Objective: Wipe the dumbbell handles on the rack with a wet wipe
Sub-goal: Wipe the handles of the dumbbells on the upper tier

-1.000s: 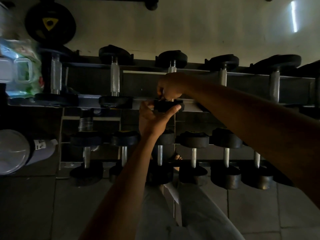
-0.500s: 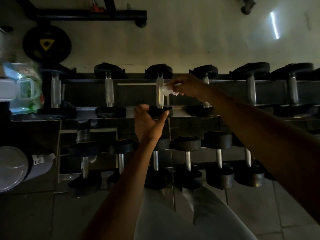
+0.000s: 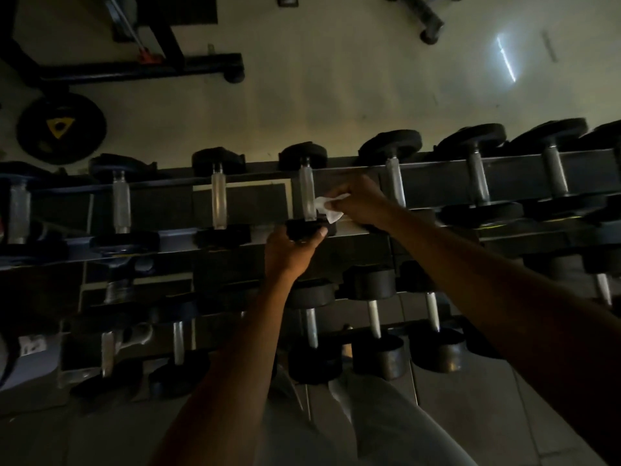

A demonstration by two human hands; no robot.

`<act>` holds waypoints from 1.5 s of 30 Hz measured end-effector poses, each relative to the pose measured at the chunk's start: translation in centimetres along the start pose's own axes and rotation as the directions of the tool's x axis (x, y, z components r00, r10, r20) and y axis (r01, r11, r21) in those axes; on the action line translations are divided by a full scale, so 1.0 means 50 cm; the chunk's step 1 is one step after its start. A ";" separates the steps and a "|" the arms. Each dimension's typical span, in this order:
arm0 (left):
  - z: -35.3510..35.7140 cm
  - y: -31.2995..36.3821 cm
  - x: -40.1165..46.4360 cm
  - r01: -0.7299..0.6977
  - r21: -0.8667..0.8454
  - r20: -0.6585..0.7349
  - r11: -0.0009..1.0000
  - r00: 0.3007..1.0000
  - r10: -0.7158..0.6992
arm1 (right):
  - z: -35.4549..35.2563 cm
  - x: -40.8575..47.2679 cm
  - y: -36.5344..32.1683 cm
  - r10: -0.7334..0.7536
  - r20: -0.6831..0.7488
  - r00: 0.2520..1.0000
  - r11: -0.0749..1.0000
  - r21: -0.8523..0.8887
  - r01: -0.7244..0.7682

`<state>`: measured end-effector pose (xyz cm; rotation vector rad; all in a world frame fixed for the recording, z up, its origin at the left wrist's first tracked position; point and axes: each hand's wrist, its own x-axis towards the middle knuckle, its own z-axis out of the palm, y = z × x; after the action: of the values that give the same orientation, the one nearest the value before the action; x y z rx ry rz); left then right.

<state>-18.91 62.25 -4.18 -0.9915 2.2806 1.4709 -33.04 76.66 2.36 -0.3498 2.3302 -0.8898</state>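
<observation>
White wet wipe (image 3: 327,208) pinched in my right hand (image 3: 361,205), beside the dumbbell handle (image 3: 307,193); my left hand (image 3: 290,247) grips its end. Many handles left, I think.

Gym: 2-tier dumbbell rack (image 3: 369,230), weight plate (image 3: 60,127), machine frame (image 3: 134,67).

The left hand (image 3: 289,248) grips a dumbbell's (image 3: 307,193) near head on the rack (image 3: 524,178); the right hand (image 3: 363,203) pinches a white wipe (image 3: 326,207) just beside its handle

Dumbbell head (image 3: 304,230) partly behind hand (image 3: 289,252), perhaps.
</observation>
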 end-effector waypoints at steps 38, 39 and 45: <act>-0.004 -0.042 0.063 0.008 -0.008 -0.017 1.000 1.000 -0.008 | 0.099 0.151 -0.104 -0.221 0.463 0.858 0.154 -0.853 0.499; -0.005 -0.041 0.061 0.009 -0.008 -0.013 1.000 1.000 -0.009 | 0.090 0.146 -0.098 -0.244 0.456 0.856 0.186 -0.845 0.502; -0.007 -0.038 0.054 -0.067 0.017 -0.015 0.998 0.998 0.067 | 0.034 0.120 -0.016 -0.345 0.330 0.879 0.557 -0.682 0.474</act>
<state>-19.59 60.34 -6.82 -0.9338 2.3545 1.4731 -36.60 72.58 -0.77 -1.3187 2.3850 0.0109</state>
